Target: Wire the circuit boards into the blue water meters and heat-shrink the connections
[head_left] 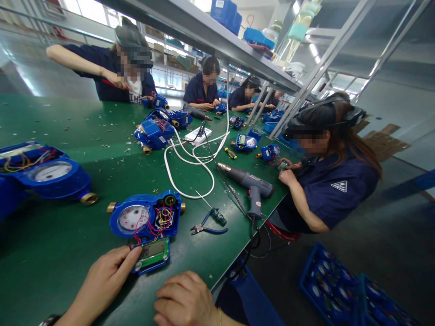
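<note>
My left hand [108,276] is closed on the left end of a green display board [153,253] in a blue frame, thumb on top. Its LCD shows dark digits. Red and yellow wires run from the board into the open compartment of a blue water meter [136,216], which lies flat just beyond, its round dial facing up and brass ends at both sides. My right hand [186,296] rests near the table's edge, palm down, fingers curled together; anything inside them is hidden. To the right lie blue-handled cutters [209,229] and a screwdriver [218,216] with a dark green handle.
A heat gun [249,183] lies near the right edge, its cable hanging over. White cable [180,192] loops across the green table [68,244]. More meters stand left [47,174] and at the back. Co-workers sit around; blue crates [328,290] of meters stand on the floor.
</note>
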The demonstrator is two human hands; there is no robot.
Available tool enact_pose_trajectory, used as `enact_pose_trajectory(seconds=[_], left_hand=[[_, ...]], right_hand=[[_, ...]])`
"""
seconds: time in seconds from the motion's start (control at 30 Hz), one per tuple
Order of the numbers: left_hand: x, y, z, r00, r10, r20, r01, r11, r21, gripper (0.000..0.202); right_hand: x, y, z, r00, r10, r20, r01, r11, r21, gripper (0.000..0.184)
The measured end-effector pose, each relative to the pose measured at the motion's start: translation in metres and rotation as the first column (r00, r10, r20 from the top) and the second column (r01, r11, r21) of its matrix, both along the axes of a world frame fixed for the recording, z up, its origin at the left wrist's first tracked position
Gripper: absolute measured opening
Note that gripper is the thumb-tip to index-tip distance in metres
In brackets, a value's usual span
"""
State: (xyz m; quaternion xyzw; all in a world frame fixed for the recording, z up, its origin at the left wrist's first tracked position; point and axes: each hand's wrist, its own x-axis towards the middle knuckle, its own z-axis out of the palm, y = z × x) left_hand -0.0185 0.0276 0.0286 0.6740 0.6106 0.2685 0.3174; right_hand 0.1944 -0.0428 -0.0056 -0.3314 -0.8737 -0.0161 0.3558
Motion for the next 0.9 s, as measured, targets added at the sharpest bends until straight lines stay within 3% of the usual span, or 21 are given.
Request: enact_pose_trajectory(seconds=[0.9], left_hand=[[0.0028,0.0014,0.0024,1.0,0.001,-0.001,-0.001,1.0,-0.007,0.055]], right_hand=[[-0.0019,-0.0019,0.006,0.998,0.006,-0.067,-0.006,1.0,0.005,0.015]])
